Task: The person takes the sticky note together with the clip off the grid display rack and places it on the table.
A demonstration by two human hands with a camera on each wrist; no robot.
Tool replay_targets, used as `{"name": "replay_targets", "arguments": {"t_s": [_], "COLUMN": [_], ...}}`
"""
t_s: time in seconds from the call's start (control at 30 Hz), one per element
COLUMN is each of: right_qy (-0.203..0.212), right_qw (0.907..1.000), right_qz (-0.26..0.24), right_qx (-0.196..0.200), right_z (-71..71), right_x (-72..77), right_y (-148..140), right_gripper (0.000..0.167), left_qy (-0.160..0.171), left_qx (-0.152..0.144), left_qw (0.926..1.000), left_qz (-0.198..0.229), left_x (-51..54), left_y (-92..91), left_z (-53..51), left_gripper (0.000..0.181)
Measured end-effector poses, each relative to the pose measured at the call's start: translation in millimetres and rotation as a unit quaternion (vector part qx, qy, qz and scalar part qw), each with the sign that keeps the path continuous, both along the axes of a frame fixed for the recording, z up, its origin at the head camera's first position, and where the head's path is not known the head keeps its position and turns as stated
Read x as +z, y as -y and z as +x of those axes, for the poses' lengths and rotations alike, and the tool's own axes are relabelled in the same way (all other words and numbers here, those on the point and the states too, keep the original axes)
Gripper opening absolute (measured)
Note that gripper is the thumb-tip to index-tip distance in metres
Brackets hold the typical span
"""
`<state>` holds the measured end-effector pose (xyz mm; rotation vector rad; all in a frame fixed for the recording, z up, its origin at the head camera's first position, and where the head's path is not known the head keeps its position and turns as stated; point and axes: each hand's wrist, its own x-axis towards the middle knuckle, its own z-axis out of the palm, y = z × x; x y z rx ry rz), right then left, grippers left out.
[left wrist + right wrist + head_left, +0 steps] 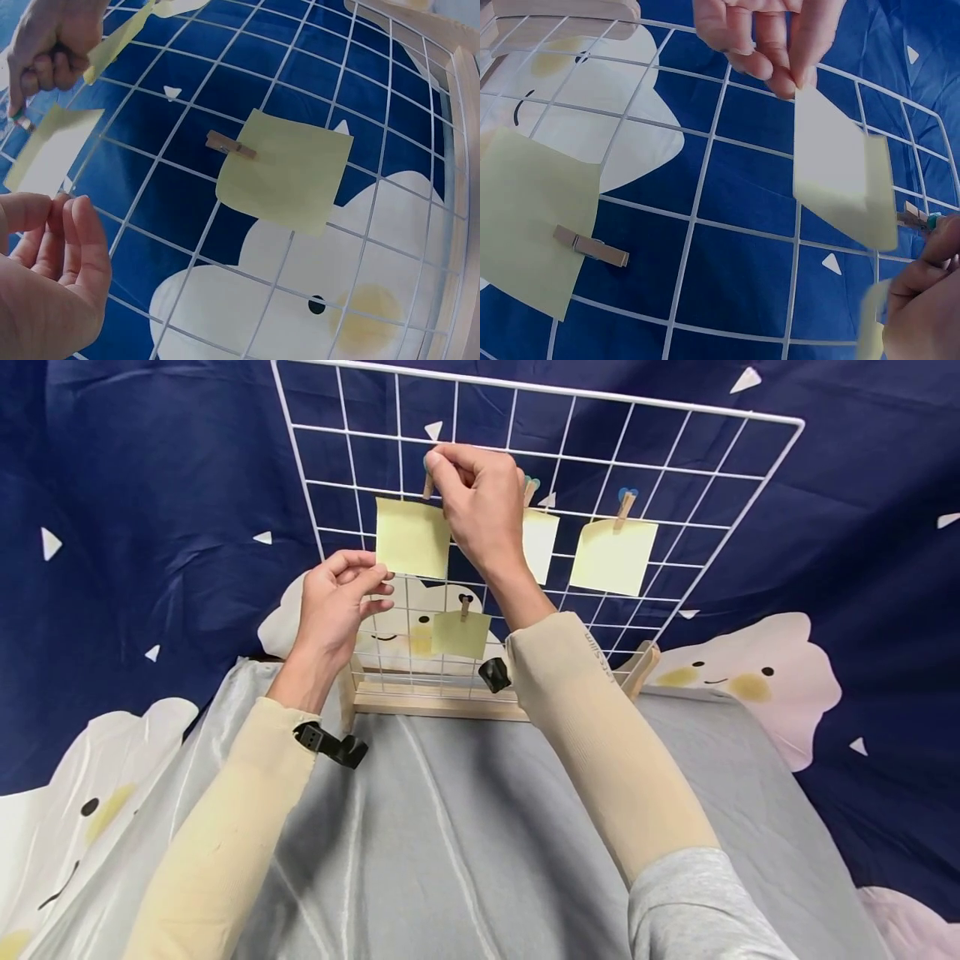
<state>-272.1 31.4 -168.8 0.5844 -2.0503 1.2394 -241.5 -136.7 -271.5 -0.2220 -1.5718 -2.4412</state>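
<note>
Beige arm sleeves (217,835) reach in from the bottom of the head view, the right one running out of a grey shirt sleeve (697,902), with a small black wrist camera (330,743) strapped on near the left cuff. Ahead of them the two hands work at a white wire grid panel (633,400) on a wooden base (442,702), which stands on a table (420,835) draped in grey cloth. The left hand (337,597) pinches the lower left corner of a pale yellow sticky note (411,539) between thumb and forefinger, its other fingers loosely bent. The right hand (483,502), fingers curled, grips the teal-tipped end of a wooden clothespin (428,487) at the note's top edge — whether it bites the paper I cannot tell. Three more notes are pinned to the wires: a middle one (542,543) partly hidden by the right hand, a right-hand one (615,558) under a blue-tipped peg (625,510), and a lower one (459,637). Behind hangs navy fabric (172,443) with white clouds (757,681).
</note>
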Motion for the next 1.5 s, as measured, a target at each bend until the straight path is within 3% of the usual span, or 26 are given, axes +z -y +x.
{"name": "replay_targets", "arguments": {"t_s": [0.57, 0.87, 1.07, 1.5], "right_qy": [0.051, 0.083, 0.123, 0.125], "right_qw": [0.9945, 0.9916, 0.9837, 0.9839], "right_qz": [-0.056, -0.035, -0.064, -0.035], "right_qx": [0.072, 0.093, 0.115, 0.123], "right_z": [18.5, 32.3, 39.8, 54.6], "right_x": [-6.3, -10.8, -12.2, -27.9], "right_y": [-24.7, -45.0, -58.3, -88.0], "right_gripper": [0.016, 0.018, 0.017, 0.021], "left_qy": [0.003, 0.013, 0.016, 0.024], "left_qx": [-0.006, 0.008, 0.018, 0.022], "left_qw": [0.9998, 0.9996, 0.9995, 0.9988], "left_qz": [0.020, 0.025, 0.020, 0.037], "left_x": [-8.6, -16.1, -22.5, -35.4], "left_y": [12.5, 22.6, 28.0, 40.3], "left_z": [8.3, 12.9, 19.1, 31.4], "left_gripper": [0.008, 0.009, 0.009, 0.010]}}
